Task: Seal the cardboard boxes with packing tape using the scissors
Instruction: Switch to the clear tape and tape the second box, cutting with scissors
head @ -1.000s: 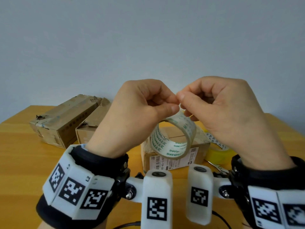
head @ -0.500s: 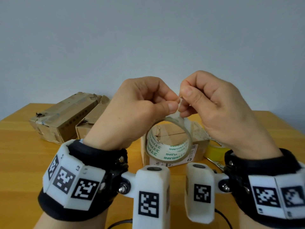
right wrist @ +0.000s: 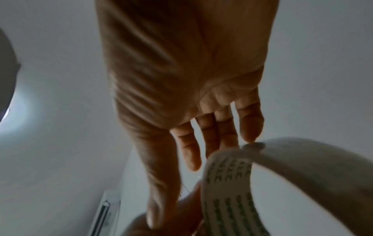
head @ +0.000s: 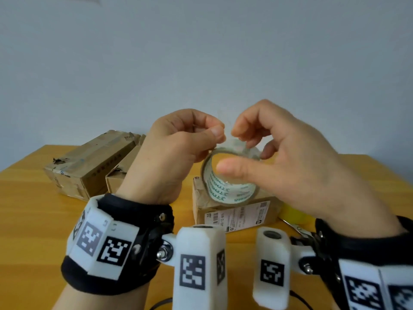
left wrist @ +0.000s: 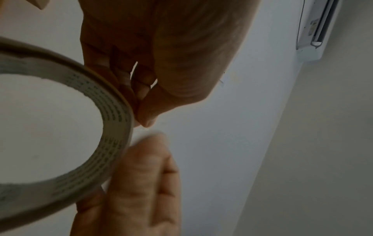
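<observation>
A clear packing tape roll (head: 230,189) with green print hangs in the air above a small labelled cardboard box (head: 241,213). My left hand (head: 214,135) pinches the roll's top rim between thumb and fingers, which the left wrist view shows at the roll's edge (left wrist: 113,127). My right hand (head: 228,151) is spread loosely, its thumb stretched across the front of the roll. One of its fingertips (right wrist: 250,137) touches the roll's rim (right wrist: 228,183). Metal scissors (head: 297,229) lie mostly hidden behind my right wrist.
Two worn cardboard boxes (head: 89,166) lie side by side at the back left of the wooden table (head: 33,209). A yellow tape roll (head: 292,212) sits right of the labelled box. A plain wall stands behind the table.
My right hand has let go of its pinch at the top of the roll and spread, thumb now across the roll's front. The left hand keeps its pinch on the roll.
</observation>
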